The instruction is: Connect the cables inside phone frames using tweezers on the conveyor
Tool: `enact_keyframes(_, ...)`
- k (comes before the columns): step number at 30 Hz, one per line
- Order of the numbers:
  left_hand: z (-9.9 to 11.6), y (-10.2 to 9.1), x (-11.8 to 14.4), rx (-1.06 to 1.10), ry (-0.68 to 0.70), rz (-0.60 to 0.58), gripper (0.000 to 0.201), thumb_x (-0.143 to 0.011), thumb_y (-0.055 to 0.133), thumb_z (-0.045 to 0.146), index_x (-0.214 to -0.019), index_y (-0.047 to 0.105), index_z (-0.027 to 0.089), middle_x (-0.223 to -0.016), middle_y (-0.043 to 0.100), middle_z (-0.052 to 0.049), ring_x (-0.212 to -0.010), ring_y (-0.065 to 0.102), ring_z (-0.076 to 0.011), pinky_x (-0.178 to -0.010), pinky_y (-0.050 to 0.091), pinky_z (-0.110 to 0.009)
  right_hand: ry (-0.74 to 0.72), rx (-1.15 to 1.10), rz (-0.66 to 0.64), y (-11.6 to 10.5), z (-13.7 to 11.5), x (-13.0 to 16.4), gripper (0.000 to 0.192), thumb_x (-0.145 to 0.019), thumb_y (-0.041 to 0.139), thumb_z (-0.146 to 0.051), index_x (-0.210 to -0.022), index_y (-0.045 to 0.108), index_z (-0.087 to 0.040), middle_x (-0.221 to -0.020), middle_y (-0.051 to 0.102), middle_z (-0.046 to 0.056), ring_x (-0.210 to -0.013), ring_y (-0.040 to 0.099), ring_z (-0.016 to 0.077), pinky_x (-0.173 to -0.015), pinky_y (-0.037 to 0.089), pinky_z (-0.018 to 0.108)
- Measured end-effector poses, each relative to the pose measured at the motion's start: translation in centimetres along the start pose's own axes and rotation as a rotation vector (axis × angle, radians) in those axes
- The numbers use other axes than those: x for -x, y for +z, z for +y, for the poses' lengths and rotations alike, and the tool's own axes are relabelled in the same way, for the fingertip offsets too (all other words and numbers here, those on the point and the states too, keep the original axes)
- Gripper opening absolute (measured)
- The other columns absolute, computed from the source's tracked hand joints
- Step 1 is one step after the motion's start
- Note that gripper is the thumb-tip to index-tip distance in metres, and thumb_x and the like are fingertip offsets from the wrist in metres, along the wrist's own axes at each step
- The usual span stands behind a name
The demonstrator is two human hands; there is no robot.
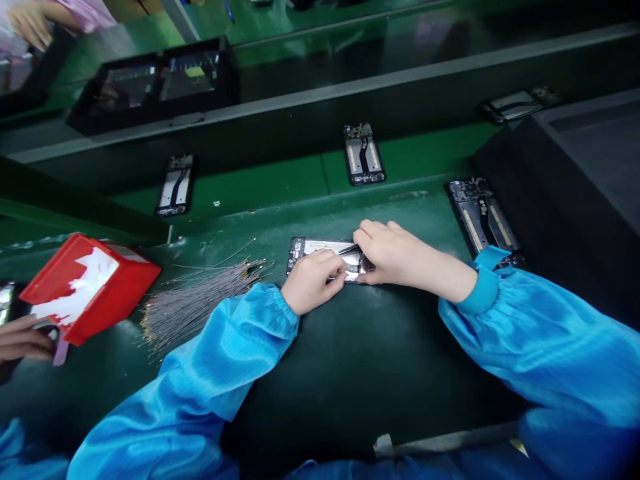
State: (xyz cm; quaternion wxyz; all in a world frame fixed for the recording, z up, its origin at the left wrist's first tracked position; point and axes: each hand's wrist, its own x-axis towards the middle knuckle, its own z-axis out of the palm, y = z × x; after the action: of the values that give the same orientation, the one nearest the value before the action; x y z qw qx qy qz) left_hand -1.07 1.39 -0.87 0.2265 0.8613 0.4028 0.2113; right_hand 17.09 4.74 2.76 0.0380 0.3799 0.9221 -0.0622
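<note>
Green matting is covering the bench, and an open phone frame (325,257) is lying flat on it. Left hand (313,280) is curling over the frame's near edge, pinning it. Right hand (395,253) is pinching dark tweezers (349,250) over the frame's middle. Left of the frame, a heap of thin wires (195,303) is lying loose. If the pinning hand slackens, the tweezers could probably skid and scratch the frame.

Your sleeves (240,347) are glossy, smooth blue cloth. The mat (350,373) under you looks dark green, matt, faintly scuffed. The bin (107,293) is shiny red plastic; the wires (195,303) are thin bare metal.
</note>
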Motion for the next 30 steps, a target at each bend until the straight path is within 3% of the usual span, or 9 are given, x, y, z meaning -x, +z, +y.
enact_keyframes(6, -0.3, -0.6, 0.0, 0.084, 0.078, -0.078, 0.009, -0.075, 0.045, 0.015, -0.069, 0.052, 0.017, -0.061, 0.047, 0.002, -0.061, 0.044, -0.0102, -0.059, 0.036, -0.02, 0.098, -0.048, -0.106, -0.7, -0.7, -0.4, 0.038, -0.064, 0.067, -0.032, -0.09, 0.048, -0.013, -0.091, 0.05, 0.01, -0.074, 0.051, 0.0217, -0.057, 0.031, 0.029)
enact_keyframes(12, -0.4, -0.9, 0.1, 0.069, 0.195, -0.194, 0.01, -0.073, 0.045, 0.015, -0.066, 0.052, 0.017, -0.061, 0.05, 0.002, -0.062, 0.044, -0.011, -0.063, 0.037, -0.023, 0.124, -0.103, -0.095, -0.1, -0.7, -0.6, 0.04, -0.062, 0.067, -0.031, -0.092, 0.047, -0.014, -0.092, 0.048, 0.01, -0.077, 0.05, 0.0233, -0.059, 0.035, 0.03)
enact_keyframes(15, -0.5, -0.9, 0.1, 0.027, 0.215, -0.166, 0.011, -0.074, 0.045, 0.016, -0.066, 0.052, 0.017, -0.063, 0.051, 0.001, -0.063, 0.044, -0.0116, -0.062, 0.037, -0.023, 0.159, -0.097, -0.122, -0.3, -1.1, -0.7, 0.041, -0.061, 0.066, -0.029, -0.093, 0.046, -0.014, -0.093, 0.048, 0.011, -0.08, 0.051, 0.0253, -0.06, 0.036, 0.032)
enact_keyframes(19, 0.0, -0.9, 0.8, -0.127, 0.281, -0.007, 0.015, -0.079, 0.043, 0.021, -0.072, 0.056, 0.017, -0.067, 0.053, -0.002, -0.064, 0.044, -0.0134, -0.061, 0.038, -0.026, 0.14, -0.126, -0.151, -0.7, -0.6, -1.1, 0.043, -0.062, 0.067, -0.032, -0.095, 0.047, -0.014, -0.094, 0.05, 0.011, -0.082, 0.051, 0.0258, -0.063, 0.038, 0.033)
enact_keyframes(21, 0.9, -0.6, 1.5, -0.241, 0.351, 0.021, 0.017, -0.081, 0.042, 0.022, -0.077, 0.057, 0.017, -0.067, 0.052, -0.002, -0.064, 0.044, -0.0141, -0.06, 0.038, -0.028, 0.124, -0.158, -0.097, -0.6, 0.8, -1.6, 0.043, -0.064, 0.065, -0.039, -0.095, 0.048, -0.014, -0.093, 0.051, 0.011, -0.084, 0.051, 0.0261, -0.066, 0.039, 0.034)
enact_keyframes(24, 2.4, 0.4, 2.3, -0.352, 0.378, -0.083, 0.022, -0.083, 0.041, 0.023, -0.097, 0.057, 0.016, -0.074, 0.053, -0.003, -0.068, 0.046, -0.0154, -0.061, 0.04, -0.028, 0.258, -0.143, 0.129, 0.0, 3.8, -2.7, 0.042, -0.072, 0.056, -0.046, -0.098, 0.048, -0.013, -0.096, 0.051, 0.012, -0.089, 0.049, 0.0269, -0.071, 0.04, 0.036)
enact_keyframes(27, 2.9, 1.2, 1.8, -0.415, 0.234, -0.144, 0.032, -0.084, 0.04, 0.024, -0.113, 0.05, 0.016, -0.085, 0.053, -0.006, -0.077, 0.049, -0.0178, -0.065, 0.044, -0.029, 0.511, -0.052, 0.343, 1.1, 6.5, -4.0, 0.042, -0.078, 0.051, -0.04, -0.105, 0.046, -0.009, -0.104, 0.048, 0.017, -0.095, 0.046, 0.0296, -0.073, 0.039, 0.039)
enact_keyframes(30, 1.9, 1.2, -0.1, -0.484, 0.06, -0.085, 0.037, -0.084, 0.042, 0.03, -0.118, 0.047, 0.016, -0.101, 0.052, -0.011, -0.093, 0.048, -0.0232, -0.077, 0.043, -0.036, 0.637, 0.033, 0.434, 2.3, 8.1, -5.0, 0.042, -0.079, 0.048, -0.038, -0.107, 0.045, -0.007, -0.107, 0.046, 0.019, -0.097, 0.043, 0.0313, -0.075, 0.038, 0.041)
